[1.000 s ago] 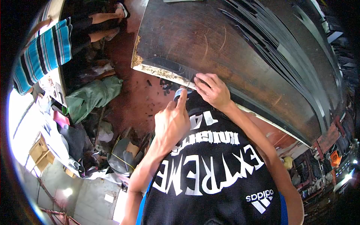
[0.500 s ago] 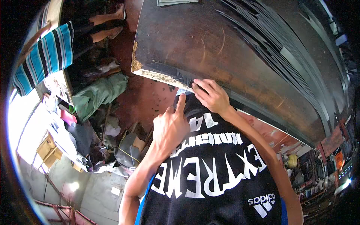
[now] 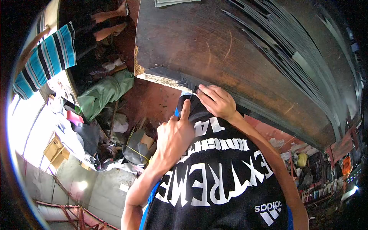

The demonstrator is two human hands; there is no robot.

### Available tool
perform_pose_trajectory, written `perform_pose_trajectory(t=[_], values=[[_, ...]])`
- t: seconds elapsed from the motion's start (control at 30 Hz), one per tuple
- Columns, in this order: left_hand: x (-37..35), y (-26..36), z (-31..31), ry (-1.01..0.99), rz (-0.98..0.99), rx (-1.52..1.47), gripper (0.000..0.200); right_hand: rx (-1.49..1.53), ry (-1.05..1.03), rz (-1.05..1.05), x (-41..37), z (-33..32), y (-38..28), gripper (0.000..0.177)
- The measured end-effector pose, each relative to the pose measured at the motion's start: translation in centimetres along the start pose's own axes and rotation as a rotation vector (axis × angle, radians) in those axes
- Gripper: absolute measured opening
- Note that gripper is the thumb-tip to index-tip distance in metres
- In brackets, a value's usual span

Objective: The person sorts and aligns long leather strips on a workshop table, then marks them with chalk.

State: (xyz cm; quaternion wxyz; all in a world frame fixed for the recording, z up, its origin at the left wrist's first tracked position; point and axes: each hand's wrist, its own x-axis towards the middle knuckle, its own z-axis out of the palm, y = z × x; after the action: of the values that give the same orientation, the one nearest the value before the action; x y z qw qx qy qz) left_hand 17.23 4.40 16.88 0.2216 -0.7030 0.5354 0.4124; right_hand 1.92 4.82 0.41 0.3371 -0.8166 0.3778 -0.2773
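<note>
My left hand (image 3: 174, 134) is held low beside the table's near edge, its index finger stretched up toward it and the other fingers curled. A thin dark sliver shows near that fingertip; what the curled fingers hold is hidden. My right hand (image 3: 217, 100) is at the same edge, fingers bent together over a thin black sheet strip (image 3: 165, 71) lying along the rim. The thumb is hidden. The dark wooden table (image 3: 180, 42) has a worn, pale edge at its left corner.
Long dark strips (image 3: 285, 53) lie stacked across the table's right side. A folded grey piece (image 3: 176, 2) sits at the far edge. At left are a green sack (image 3: 103, 96), a striped cloth (image 3: 48, 59) and another person's legs (image 3: 109, 23). Cluttered shelves (image 3: 318, 180) stand at right.
The view has shifted slightly. Both hands stay at the table edge, and the thin dark line by the left index fingertip shows less than before.
</note>
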Motion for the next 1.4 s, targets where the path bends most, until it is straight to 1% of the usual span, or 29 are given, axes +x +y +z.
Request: perform_pose_trajectory(t=[0.07,0.3,0.37,0.47,0.6,0.67,0.7,0.8,0.87,1.0,1.1,1.2,1.27,1.37,1.4], values=[[0.0,0.1,0.1,-0.008,-0.003,0.024,0.059,-0.018,-0.003,-0.033,0.1,-0.1,0.1,0.022],[0.3,0.4,-0.5,-0.016,-0.025,0.009,0.060,0.008,0.000,-0.024,0.1,0.3,0.2,0.020],[0.4,0.3,-0.7,-0.080,0.019,0.019,0.067,0.014,-0.013,-0.005,0.2,0.3,0.2,0.018],[0.5,1.0,-1.2,-0.077,-0.035,0.020,0.064,0.041,-0.062,-0.011,-0.4,0.5,0.4,0.022],[1.0,1.4,-1.6,-0.093,-0.057,0.002,0.064,0.058,-0.051,-0.015,-0.1,0.5,0.5,0.021],[1.4,1.4,-1.8,-0.238,-0.058,0.039,0.068,0.059,-0.062,-0.016,-0.1,0.4,0.6,0.020],[1.4,1.5,-1.9,-0.240,-0.061,0.040,0.068,0.063,-0.063,-0.016,-0.2,0.5,0.5,0.020],[1.3,1.6,-1.5,-0.228,-0.087,0.015,0.068,0.085,-0.039,0.007,-0.4,0.6,0.5,0.021],[1.0,1.4,-0.7,-0.102,-0.109,0.001,0.069,0.072,-0.046,0.003,-0.1,0.5,0.6,0.021],[1.3,1.3,-0.2,-0.090,-0.104,0.005,0.071,0.095,-0.073,0.008,0.1,0.3,0.6,0.021],[1.4,1.4,-0.2,-0.119,-0.119,0.028,0.074,0.115,-0.057,0.023,0.1,0.3,0.5,0.020],[1.4,1.0,0.5,-0.092,-0.114,0.029,0.077,0.083,-0.052,0.038,0.5,0.1,0.3,0.019],[2.3,0.8,1.2,-0.087,-0.090,-0.025,0.080,0.088,-0.040,0.024,0.3,0.3,0.3,0.019],[2.1,0.7,1.8,-0.067,-0.093,0.009,0.080,0.101,-0.008,0.043,0.1,0.5,0.3,0.017],[1.9,0.3,1.9,-0.016,-0.051,-0.050,0.081,0.093,-0.029,0.050,0.1,0.1,0.0,0.017]])
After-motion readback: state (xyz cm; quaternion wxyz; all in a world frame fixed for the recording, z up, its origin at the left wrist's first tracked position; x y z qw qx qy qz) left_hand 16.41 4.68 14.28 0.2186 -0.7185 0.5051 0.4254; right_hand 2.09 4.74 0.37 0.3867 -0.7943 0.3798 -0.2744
